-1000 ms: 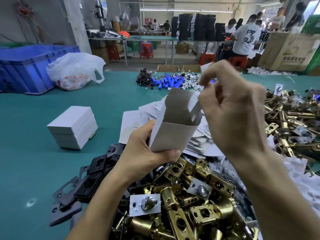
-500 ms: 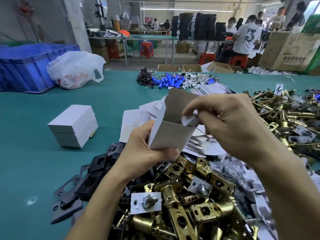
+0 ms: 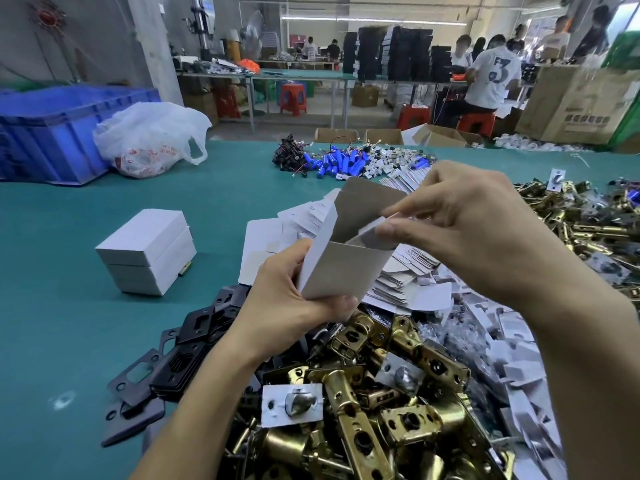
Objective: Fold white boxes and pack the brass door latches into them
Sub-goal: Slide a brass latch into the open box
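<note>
My left hand (image 3: 294, 303) grips the lower end of a small white box (image 3: 346, 261), held upright above the table with its top open and the long lid flap standing up at the back. My right hand (image 3: 460, 223) pinches a side flap at the box's open top and bends it inward. Brass door latches (image 3: 374, 403) lie in a heap right under my hands, and more brass latches (image 3: 585, 223) are piled at the right. Flat unfolded white boxes (image 3: 398, 278) are stacked behind the held box.
A stack of closed white boxes (image 3: 147, 251) stands on the green table (image 3: 69, 306) at the left. Black strike plates (image 3: 180, 348) lie near my left forearm. Farther back are blue cylinders (image 3: 339, 162), a white plastic bag (image 3: 149, 136) and a blue crate (image 3: 52, 129). People work at distant tables.
My right hand came down from above the box to its open top and now folds a side flap inward. My left hand keeps its grip on the box.
</note>
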`<state>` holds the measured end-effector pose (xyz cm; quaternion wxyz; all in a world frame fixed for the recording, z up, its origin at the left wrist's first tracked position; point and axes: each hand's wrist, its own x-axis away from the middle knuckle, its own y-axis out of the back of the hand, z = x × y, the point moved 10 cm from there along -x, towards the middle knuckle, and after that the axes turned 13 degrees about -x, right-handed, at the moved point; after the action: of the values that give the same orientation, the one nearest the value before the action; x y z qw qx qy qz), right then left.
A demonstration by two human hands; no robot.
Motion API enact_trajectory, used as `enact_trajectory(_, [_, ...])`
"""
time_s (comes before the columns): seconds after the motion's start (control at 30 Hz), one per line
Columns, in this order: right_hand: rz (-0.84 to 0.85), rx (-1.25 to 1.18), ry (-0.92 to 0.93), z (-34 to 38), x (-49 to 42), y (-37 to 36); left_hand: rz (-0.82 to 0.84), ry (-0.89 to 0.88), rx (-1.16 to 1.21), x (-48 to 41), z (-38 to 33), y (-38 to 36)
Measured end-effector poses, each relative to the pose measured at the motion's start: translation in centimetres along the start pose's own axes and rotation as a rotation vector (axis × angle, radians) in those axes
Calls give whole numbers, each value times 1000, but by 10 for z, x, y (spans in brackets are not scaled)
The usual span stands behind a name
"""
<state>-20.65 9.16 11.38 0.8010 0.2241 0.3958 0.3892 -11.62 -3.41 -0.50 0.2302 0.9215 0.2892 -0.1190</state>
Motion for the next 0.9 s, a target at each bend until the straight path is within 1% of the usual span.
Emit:
enact_trajectory(0.1, [-29,25,4,4,-2,1,-26,-4,-24,0,1,2])
enact_trajectory(0.27, [-75,-3,-104,0,-4,-2,-62,-11,-60,-1,2,5])
enact_trajectory(0.37, [-67,62,-118,4,-10,-7,-85,-12,-82,-1,2,6])
enact_trajectory(0.5, [-123,130,-131,8,-12,-13,-111,-29,-59,0,1,8])
enact_trajectory(0.63, [-89,177,-181,3,-18,-21,-107,-27,-50,-1,3,8])
enact_trajectory(0.8, [-47,97,-140,6,-16,-25,-106,-28,-36,-2,6,8])
enact_trajectory(0.9, [-118,77,-105,5,-12,-15,-103,-25,-15,-1,9,8])
